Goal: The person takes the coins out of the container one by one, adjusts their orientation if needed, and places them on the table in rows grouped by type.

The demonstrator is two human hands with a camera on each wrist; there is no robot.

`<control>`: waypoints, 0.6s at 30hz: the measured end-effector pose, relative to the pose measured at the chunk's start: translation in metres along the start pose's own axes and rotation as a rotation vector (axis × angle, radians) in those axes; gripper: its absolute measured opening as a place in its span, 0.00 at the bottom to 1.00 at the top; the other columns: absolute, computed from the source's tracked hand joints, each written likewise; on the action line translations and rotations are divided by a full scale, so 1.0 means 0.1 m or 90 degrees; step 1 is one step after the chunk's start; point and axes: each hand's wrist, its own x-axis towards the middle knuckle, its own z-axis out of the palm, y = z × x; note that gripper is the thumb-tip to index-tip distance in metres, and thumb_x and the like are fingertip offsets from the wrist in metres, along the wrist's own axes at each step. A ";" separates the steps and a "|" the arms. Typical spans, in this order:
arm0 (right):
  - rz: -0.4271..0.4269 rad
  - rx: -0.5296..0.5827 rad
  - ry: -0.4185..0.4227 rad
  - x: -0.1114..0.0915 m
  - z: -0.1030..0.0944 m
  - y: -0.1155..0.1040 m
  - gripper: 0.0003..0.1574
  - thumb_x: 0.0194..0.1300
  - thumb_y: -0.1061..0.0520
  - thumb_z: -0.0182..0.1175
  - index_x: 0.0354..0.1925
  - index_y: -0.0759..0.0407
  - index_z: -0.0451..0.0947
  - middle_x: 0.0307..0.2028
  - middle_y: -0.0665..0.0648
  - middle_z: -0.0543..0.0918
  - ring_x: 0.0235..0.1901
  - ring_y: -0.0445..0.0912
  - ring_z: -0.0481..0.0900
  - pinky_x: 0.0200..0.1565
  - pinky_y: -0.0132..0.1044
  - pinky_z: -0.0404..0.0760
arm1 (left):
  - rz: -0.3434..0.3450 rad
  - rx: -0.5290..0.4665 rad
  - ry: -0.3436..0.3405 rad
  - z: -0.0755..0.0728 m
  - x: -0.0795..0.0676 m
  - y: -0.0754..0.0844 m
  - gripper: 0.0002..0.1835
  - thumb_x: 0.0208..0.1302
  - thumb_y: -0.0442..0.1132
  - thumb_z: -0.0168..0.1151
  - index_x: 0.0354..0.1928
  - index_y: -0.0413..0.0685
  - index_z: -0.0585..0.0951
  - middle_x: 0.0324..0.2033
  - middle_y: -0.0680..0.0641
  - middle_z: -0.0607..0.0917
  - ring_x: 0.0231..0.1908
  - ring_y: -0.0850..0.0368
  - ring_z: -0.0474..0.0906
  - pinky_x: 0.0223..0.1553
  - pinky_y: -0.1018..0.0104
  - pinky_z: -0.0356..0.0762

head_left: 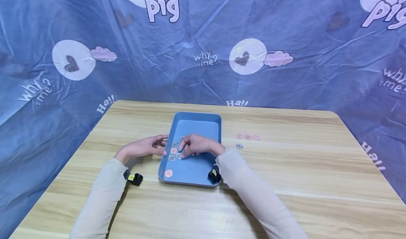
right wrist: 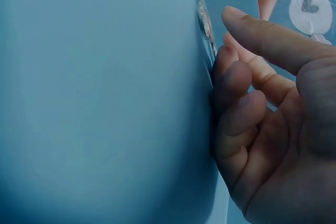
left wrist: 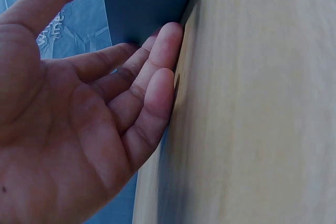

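Note:
A blue rectangular tray [head_left: 200, 126] lies on the table with several silver and copper-coloured coins along its left side. My left hand [head_left: 142, 148] is at the tray's left wall, thumb near the rim, fingers spread along the outside with the palm empty in the left wrist view. Inside the tray, my right hand [head_left: 199, 144] reaches over the coins. Its thumb and index finger stand apart close to a silver coin [head_left: 179, 156]; the other fingers bend loosely. A copper coin [head_left: 173, 150] sits just left of these fingertips, and another copper coin [head_left: 168, 173] lies by the near left corner.
Right of the tray, three copper coins [head_left: 247, 137] lie in a row on the wooden table [head_left: 301, 168], with one silver coin [head_left: 239, 146] below them. A printed blue cloth [head_left: 196, 80] hangs behind the table. Black wrist devices [head_left: 135, 179] sit at both sleeves.

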 end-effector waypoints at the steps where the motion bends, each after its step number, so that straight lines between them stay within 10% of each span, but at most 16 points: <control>1: -0.001 -0.006 0.000 0.01 0.01 0.00 0.13 0.55 0.61 0.69 0.40 0.59 0.79 0.20 0.48 0.74 0.17 0.38 0.66 0.20 0.27 0.65 | 0.000 0.001 -0.001 0.00 0.00 0.00 0.46 0.65 0.40 0.63 0.74 0.33 0.46 0.63 0.30 0.69 0.53 0.51 0.76 0.66 0.46 0.65; 18: 0.012 -0.142 0.034 0.06 0.11 -0.11 0.11 0.54 0.61 0.70 0.37 0.55 0.80 0.22 0.49 0.75 0.17 0.39 0.68 0.21 0.28 0.68 | -0.007 -0.004 0.000 -0.01 -0.01 -0.01 0.46 0.65 0.41 0.63 0.75 0.36 0.46 0.63 0.30 0.68 0.53 0.53 0.76 0.65 0.49 0.67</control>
